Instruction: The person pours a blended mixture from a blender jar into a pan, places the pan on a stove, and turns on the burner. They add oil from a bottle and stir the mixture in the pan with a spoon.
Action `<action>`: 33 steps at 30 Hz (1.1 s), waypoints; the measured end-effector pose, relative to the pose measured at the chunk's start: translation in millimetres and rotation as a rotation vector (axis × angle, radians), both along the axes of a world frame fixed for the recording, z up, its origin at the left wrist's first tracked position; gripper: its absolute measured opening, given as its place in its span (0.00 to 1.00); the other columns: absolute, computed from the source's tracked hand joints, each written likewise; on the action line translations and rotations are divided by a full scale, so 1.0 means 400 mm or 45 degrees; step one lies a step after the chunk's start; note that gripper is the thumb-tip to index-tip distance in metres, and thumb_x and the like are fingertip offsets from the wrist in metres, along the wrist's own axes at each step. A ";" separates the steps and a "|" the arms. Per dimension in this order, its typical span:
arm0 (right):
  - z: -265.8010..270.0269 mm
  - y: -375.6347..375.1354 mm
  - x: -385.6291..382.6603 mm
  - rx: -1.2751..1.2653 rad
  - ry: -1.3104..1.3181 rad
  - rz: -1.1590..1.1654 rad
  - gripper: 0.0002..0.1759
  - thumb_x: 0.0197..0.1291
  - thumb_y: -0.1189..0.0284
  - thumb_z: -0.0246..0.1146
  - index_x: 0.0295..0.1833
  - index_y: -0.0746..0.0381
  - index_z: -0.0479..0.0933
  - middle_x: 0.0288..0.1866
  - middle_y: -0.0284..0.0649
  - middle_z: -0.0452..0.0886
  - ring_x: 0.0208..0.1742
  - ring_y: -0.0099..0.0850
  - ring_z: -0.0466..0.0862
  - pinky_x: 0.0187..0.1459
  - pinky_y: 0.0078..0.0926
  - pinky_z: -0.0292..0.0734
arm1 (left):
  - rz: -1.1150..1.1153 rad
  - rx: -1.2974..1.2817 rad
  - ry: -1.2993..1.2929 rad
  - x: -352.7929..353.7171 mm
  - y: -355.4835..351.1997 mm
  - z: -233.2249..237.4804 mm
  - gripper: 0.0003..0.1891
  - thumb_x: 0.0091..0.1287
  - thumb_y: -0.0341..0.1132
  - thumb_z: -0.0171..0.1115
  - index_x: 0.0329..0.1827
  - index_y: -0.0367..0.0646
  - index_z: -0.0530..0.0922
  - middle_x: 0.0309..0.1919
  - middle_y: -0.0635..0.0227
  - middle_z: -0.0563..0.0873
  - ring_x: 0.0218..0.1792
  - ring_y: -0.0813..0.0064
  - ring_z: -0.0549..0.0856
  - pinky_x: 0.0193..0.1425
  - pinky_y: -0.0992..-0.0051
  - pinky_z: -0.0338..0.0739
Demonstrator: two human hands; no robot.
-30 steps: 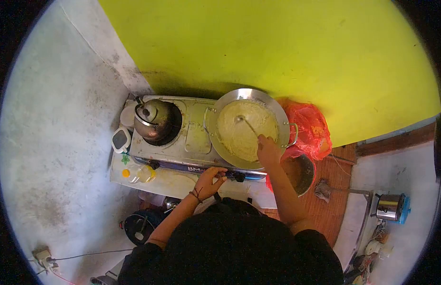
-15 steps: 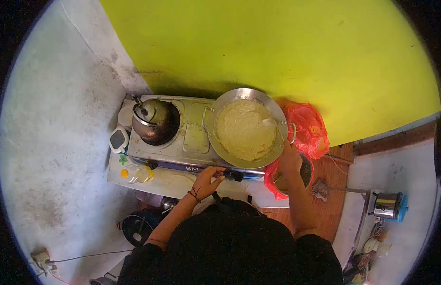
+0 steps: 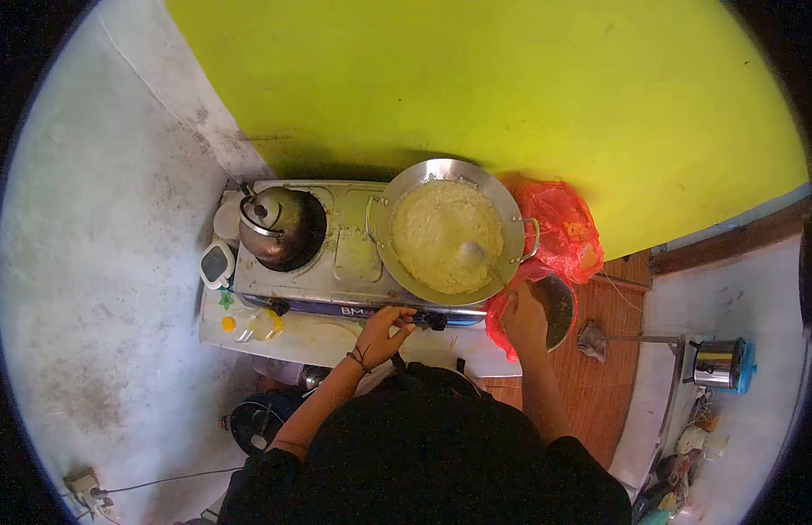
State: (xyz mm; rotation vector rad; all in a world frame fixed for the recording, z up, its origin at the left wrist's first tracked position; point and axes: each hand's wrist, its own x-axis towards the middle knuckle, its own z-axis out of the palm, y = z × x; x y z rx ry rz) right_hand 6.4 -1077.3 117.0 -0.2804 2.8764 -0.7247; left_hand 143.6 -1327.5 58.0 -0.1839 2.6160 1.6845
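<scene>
A two-handled wok point(image 3: 404, 278) stands on the right side of the gas stove point(image 3: 358, 254), with a thick, pale yellow mixture point(image 3: 436, 223) in it. My right hand point(image 3: 523, 317) is closed around the handle of a ladle point(image 3: 470, 255), whose rounded head rests in the mixture toward the wok's near right. Loosely curled, with thumb and fingers apart, my left hand point(image 3: 386, 334) is at the stove's front edge beside a black knob point(image 3: 436, 322). It holds nothing.
A darkened kettle point(image 3: 283, 232) occupies the left burner. A bottle of yellow oil point(image 3: 264, 325) lies before the stove. Right of the wok are a red plastic bag point(image 3: 559, 223) and a pot point(image 3: 561, 311) with red plastic around it. The green wall point(image 3: 511, 79) rises behind.
My right hand has drawn back toward me, and the ladle's head has moved from the wok's right side to the near part of the mixture. My left hand stays by the knob.
</scene>
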 end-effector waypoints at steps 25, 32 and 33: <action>0.091 -0.076 0.027 0.123 -0.016 0.361 0.13 0.55 0.68 0.57 0.45 0.61 0.75 0.36 0.51 0.81 0.41 0.51 0.81 0.42 0.49 0.76 | -0.007 0.046 -0.034 0.009 -0.003 -0.005 0.16 0.65 0.38 0.63 0.55 0.44 0.78 0.44 0.61 0.82 0.46 0.67 0.82 0.50 0.69 0.77; -0.031 -0.144 0.005 0.164 0.007 0.387 0.13 0.55 0.72 0.57 0.48 0.59 0.72 0.37 0.52 0.77 0.40 0.51 0.81 0.40 0.49 0.76 | -0.013 0.069 -0.031 0.004 -0.010 -0.024 0.16 0.66 0.38 0.62 0.55 0.43 0.78 0.45 0.61 0.82 0.48 0.67 0.82 0.53 0.68 0.77; -0.046 -0.161 -0.003 0.173 0.046 0.362 0.13 0.55 0.73 0.57 0.47 0.58 0.71 0.37 0.52 0.76 0.39 0.52 0.80 0.38 0.49 0.75 | -0.017 0.073 -0.036 0.001 -0.012 -0.019 0.16 0.66 0.38 0.62 0.55 0.43 0.77 0.46 0.60 0.82 0.48 0.67 0.82 0.53 0.68 0.77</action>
